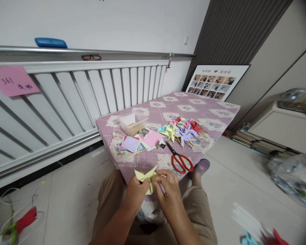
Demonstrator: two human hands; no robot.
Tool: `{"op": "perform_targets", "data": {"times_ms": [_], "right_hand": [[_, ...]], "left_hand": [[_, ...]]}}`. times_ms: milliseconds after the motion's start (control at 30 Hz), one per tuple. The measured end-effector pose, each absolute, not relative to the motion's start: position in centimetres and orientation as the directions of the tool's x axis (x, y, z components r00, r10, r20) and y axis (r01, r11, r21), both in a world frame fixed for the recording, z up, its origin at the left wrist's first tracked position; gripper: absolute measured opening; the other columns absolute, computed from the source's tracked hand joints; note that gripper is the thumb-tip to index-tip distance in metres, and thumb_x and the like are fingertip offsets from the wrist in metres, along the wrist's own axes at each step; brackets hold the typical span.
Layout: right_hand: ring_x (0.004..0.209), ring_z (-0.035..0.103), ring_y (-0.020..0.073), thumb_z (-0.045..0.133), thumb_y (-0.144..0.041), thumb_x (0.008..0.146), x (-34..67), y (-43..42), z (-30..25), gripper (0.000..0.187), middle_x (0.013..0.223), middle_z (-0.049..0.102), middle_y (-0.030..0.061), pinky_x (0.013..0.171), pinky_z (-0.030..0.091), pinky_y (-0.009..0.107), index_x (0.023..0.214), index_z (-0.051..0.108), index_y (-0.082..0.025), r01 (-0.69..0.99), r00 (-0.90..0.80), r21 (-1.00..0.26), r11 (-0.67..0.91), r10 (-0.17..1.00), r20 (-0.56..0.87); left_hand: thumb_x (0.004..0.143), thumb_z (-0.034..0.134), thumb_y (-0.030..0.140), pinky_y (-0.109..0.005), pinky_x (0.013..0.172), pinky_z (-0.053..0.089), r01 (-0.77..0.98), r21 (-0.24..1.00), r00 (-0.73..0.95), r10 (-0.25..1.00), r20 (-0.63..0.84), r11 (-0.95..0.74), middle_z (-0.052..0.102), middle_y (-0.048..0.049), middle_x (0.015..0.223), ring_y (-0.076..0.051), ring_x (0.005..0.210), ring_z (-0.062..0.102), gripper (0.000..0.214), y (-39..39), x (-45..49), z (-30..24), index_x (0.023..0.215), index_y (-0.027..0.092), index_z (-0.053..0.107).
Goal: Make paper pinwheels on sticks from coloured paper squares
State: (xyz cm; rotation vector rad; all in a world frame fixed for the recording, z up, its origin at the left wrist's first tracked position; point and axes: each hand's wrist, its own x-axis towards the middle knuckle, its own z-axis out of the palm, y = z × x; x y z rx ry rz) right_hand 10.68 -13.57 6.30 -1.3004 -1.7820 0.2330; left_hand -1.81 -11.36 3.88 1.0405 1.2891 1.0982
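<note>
A pale yellow paper pinwheel (143, 175) is held between both hands, close above the table's near edge. My left hand (135, 194) pinches its left side near the middle. On the other side, my right hand (168, 190) has thumb and fingers closed on a folded blade; the fingertips partly cover the paper's centre. Just beyond my right hand lie red-handled scissors (180, 162), blades pointing away. A heap of finished paper pinwheels on sticks (185, 134), in yellow, purple, red, pink and blue, rests farther back on the table.
The table has a purple patterned cloth (155, 114). On it are coloured paper squares (130, 144), a pink sheet (153, 138) and a clear plastic box (133, 128) of sticks. A white radiator (112, 90) stands behind. A framed photo board (216, 82) leans at the far end.
</note>
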Motion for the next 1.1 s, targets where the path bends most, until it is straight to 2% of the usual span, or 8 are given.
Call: {"op": "perform_targets", "data": {"times_ms": [167,300,433,600,867,1100], "right_hand": [[0.116,0.044,0.0263,0.054,-0.022,0.084,10.9,-13.7,6.1,0.014,0.116,0.053,0.0088,0.098,0.033,0.045,0.072,0.061,-0.022,0.551,-0.020,-0.767,0.329,0.924,0.382],[0.119,0.044,0.0256,0.055,-0.027,0.083,11.0,-13.7,6.5,0.014,0.120,0.052,0.0097,0.100,0.034,0.043,0.073,0.063,-0.022,0.425,-0.007,-0.874,0.234,0.967,0.255],[0.121,0.044,0.0269,0.056,-0.030,0.081,11.1,-13.7,6.9,0.014,0.123,0.050,0.0117,0.101,0.033,0.043,0.074,0.064,-0.021,0.340,-0.002,-0.925,0.172,0.983,0.183],[0.118,0.047,0.0272,0.057,-0.030,0.080,11.2,-13.8,7.0,0.013,0.120,0.051,0.0124,0.098,0.036,0.043,0.073,0.064,-0.021,0.320,0.016,-0.934,0.161,0.984,0.175],[0.117,0.048,0.0249,0.056,-0.027,0.082,11.2,-14.0,7.4,0.014,0.120,0.052,0.0106,0.096,0.038,0.038,0.074,0.065,-0.022,0.378,-0.017,-0.894,0.240,0.967,0.253],[0.115,0.050,0.0247,0.057,-0.029,0.081,11.2,-14.1,7.7,0.014,0.119,0.054,0.0100,0.096,0.039,0.037,0.072,0.065,-0.022,0.342,-0.027,-0.913,0.221,0.974,0.226]], "left_hand": [[0.071,0.060,0.027,-0.023,0.058,0.043,-0.014,0.982,-0.012,0.982,-0.187,0.187,0.067,-0.0044,0.071,-0.015,0.062,0.057,0.016,-11.5,-1.9,4.3,0.078,0.012,0.064],[0.070,0.061,0.027,-0.022,0.054,0.041,-0.013,0.983,0.016,0.983,-0.183,0.183,0.065,-0.0031,0.066,-0.014,0.058,0.055,0.016,-11.7,-2.0,4.9,0.076,0.013,0.066],[0.069,0.061,0.025,-0.022,0.053,0.040,0.005,0.979,0.030,0.979,-0.203,0.203,0.064,-0.0031,0.065,-0.014,0.057,0.054,0.015,-11.9,-2.2,5.7,0.075,0.012,0.066],[0.067,0.060,0.022,-0.022,0.053,0.039,-0.010,0.976,0.027,0.976,-0.216,0.217,0.061,-0.0006,0.061,-0.013,0.056,0.052,0.010,-12.1,-2.1,6.8,0.071,0.014,0.063],[0.066,0.062,0.023,-0.022,0.052,0.038,-0.040,0.971,0.039,0.971,-0.236,0.237,0.061,-0.0006,0.060,-0.013,0.054,0.051,0.011,-12.4,-2.1,7.4,0.071,0.013,0.065],[0.064,0.065,0.024,-0.022,0.051,0.037,-0.055,0.969,0.052,0.970,-0.237,0.240,0.061,-0.0004,0.058,-0.012,0.052,0.050,0.012,-12.5,-2.2,7.8,0.070,0.013,0.065]]}}
